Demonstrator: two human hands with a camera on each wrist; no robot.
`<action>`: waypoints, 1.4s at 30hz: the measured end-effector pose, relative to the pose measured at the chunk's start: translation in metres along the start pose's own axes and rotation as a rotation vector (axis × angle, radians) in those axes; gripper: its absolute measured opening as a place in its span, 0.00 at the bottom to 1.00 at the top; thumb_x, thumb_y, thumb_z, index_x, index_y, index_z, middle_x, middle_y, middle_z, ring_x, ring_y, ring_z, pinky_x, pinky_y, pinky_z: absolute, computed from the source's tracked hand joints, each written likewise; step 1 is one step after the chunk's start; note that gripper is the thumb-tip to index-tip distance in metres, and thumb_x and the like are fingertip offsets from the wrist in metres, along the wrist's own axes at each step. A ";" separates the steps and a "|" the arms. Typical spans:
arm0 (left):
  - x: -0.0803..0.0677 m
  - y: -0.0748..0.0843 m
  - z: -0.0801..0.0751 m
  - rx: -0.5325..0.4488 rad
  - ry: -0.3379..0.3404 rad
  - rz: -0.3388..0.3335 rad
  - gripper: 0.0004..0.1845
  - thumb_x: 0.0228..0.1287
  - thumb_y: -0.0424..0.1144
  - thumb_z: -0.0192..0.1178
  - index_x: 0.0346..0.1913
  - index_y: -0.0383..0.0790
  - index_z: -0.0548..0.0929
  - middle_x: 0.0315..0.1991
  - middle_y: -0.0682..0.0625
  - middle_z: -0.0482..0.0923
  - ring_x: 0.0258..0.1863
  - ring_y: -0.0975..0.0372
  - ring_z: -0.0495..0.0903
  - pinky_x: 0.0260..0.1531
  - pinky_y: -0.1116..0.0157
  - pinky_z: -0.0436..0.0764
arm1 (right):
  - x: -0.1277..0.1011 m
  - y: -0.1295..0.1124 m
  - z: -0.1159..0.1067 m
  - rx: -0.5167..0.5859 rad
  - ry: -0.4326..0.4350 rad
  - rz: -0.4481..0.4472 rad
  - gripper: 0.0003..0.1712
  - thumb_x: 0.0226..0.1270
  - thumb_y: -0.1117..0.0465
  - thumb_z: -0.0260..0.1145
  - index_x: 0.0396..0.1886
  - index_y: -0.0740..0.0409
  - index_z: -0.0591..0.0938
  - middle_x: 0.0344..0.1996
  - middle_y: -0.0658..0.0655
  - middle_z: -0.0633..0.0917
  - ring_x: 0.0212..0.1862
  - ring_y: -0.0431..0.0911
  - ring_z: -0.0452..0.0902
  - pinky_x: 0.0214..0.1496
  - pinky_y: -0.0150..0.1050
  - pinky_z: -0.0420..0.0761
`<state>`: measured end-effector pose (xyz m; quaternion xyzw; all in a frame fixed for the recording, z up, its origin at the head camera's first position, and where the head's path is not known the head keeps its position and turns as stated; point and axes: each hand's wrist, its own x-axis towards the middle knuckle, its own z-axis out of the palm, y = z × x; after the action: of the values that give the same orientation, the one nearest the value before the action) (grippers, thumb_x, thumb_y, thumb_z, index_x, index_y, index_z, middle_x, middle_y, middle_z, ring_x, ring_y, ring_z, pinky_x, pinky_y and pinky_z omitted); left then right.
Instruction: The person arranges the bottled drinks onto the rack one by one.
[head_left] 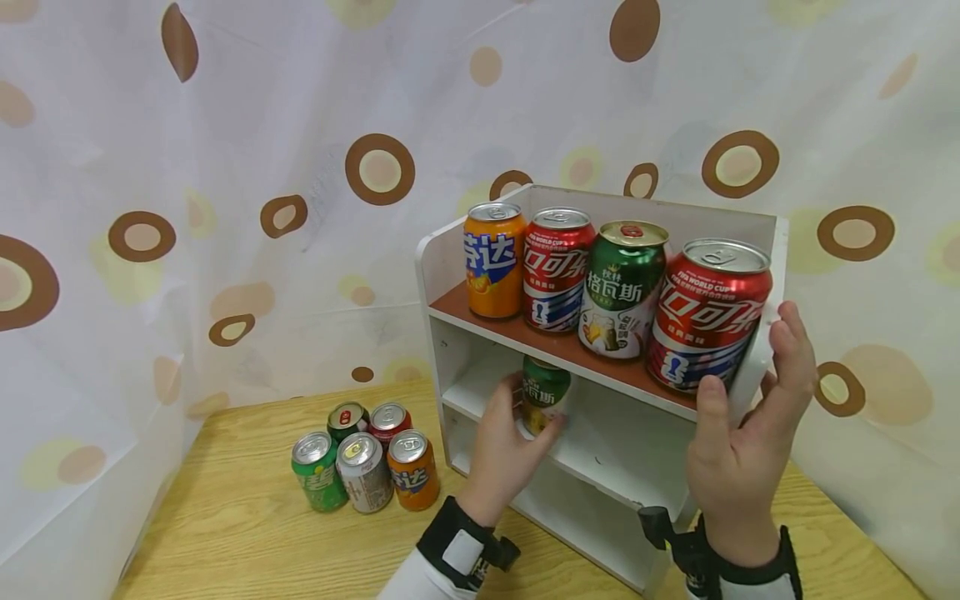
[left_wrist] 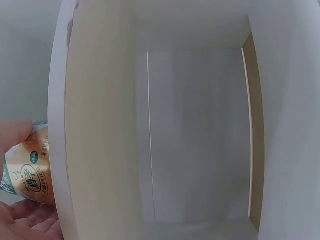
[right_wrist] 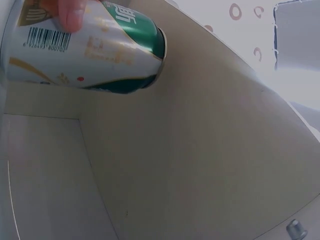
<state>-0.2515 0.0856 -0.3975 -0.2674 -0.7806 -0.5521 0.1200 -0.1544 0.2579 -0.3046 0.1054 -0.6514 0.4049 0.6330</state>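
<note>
In the head view my left hand [head_left: 506, 454] grips a green-topped kvass can [head_left: 545, 392], thumb and fingers round its sides, within the middle level of a white shelf unit [head_left: 600, 521]. The left wrist view shows the can's gold and white lower part [left_wrist: 31, 170] beyond a shelf board. A fingertip lies on its barcode side [right_wrist: 107, 47] in the right wrist view. My right hand [head_left: 750, 450] is at the unit's right side panel, fingers extended along the outside and thumb near the front edge, close to a red cola can [head_left: 708, 315].
On the brown top shelf stand an orange soda can [head_left: 495, 262], another red cola can [head_left: 557, 271] and a green-and-white kvass can [head_left: 622, 292]. Several cans cluster on the wooden table [head_left: 247, 517] left of the unit, including a green one [head_left: 318, 472]. A patterned curtain [head_left: 450, 92] hangs behind.
</note>
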 end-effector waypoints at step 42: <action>-0.018 0.031 0.038 0.033 -0.107 0.091 0.38 0.63 0.46 0.74 0.71 0.39 0.68 0.62 0.47 0.77 0.55 0.64 0.79 0.55 0.68 0.81 | 0.000 0.001 0.000 0.031 0.010 -0.002 0.28 0.74 0.62 0.56 0.64 0.77 0.62 0.75 0.63 0.64 0.76 0.54 0.57 0.73 0.40 0.60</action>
<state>-0.2158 0.1233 -0.3953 -0.3299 -0.7820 -0.5178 0.1075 -0.1555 0.2584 -0.3051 0.1139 -0.6418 0.4151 0.6347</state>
